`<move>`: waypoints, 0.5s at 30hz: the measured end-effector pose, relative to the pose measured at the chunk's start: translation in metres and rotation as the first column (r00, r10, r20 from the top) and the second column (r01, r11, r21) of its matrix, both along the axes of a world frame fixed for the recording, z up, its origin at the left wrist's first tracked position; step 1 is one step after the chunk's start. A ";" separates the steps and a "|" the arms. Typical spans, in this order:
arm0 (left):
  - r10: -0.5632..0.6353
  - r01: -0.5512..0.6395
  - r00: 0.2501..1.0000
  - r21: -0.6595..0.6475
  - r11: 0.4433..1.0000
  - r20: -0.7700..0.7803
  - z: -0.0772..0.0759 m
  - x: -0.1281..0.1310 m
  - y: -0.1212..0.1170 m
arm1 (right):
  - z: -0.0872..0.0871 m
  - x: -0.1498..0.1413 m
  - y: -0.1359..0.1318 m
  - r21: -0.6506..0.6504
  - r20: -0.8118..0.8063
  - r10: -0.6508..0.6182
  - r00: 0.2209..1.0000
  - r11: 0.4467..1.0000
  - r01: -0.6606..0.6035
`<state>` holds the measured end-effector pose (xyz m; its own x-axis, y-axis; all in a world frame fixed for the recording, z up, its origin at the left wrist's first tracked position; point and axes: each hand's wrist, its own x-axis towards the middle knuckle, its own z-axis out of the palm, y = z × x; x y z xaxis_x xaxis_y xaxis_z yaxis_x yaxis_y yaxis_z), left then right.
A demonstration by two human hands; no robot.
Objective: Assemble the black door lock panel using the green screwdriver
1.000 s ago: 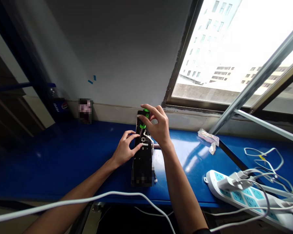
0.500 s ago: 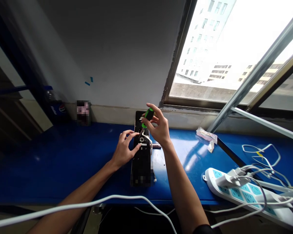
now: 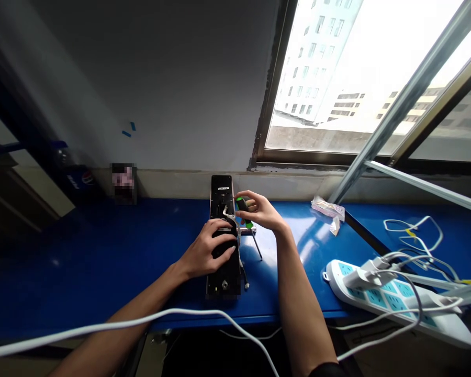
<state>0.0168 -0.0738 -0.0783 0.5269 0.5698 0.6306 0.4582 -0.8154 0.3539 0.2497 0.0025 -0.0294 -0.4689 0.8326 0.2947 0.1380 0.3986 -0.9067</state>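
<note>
A long black device panel (image 3: pixel 222 195) lies lengthwise on the blue table, with screws, small fittings and a white cable (image 3: pixel 228 213) on it. My left hand (image 3: pixel 210 248) rests over the panel's middle, fingers spread, hiding part of it. Just right of the panel, my right hand (image 3: pixel 261 209) has its fingers closed around a screwdriver (image 3: pixel 244 209) with a green and black handle. The screwdriver's shaft slants down to the right, its tip over the table and apart from the panel. A loose connector (image 3: pixel 247 286) on thin wires hangs at the panel's lower right side.
On the right of the blue table (image 3: pixel 141 235) lie a white power strip (image 3: pixel 361 293) with plugs and tangled cables, and a pinkish plastic packet (image 3: pixel 327 208). A bottle (image 3: pixel 80 179) stands at the far left. One white cable (image 3: pixel 172 311) crosses the near foreground.
My right hand has lifted the screwdriver off the panel and swung its tip to the right. My left hand has shifted nearer along the panel and flattened onto it. The view has turned slightly.
</note>
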 end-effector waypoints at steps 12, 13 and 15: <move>0.112 -0.112 0.992 0.004 0.994 0.051 0.000 -0.006 0.004 | -0.003 -0.002 0.004 -0.050 -0.004 0.016 1.000 0.999 -0.016; 0.114 -0.114 0.992 0.005 0.993 0.055 0.000 -0.007 0.004 | -0.003 -0.002 0.003 -0.053 0.000 0.015 1.000 0.998 -0.015; 0.117 -0.117 0.991 0.001 0.993 0.059 0.001 -0.007 0.004 | -0.002 -0.002 0.003 -0.052 -0.004 0.010 1.000 0.999 -0.011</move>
<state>0.0094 -0.0694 -0.0776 0.4185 0.6222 0.6616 0.5288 -0.7592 0.3795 0.2474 0.0052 -0.0316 -0.4768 0.8420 0.2524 0.1308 0.3519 -0.9268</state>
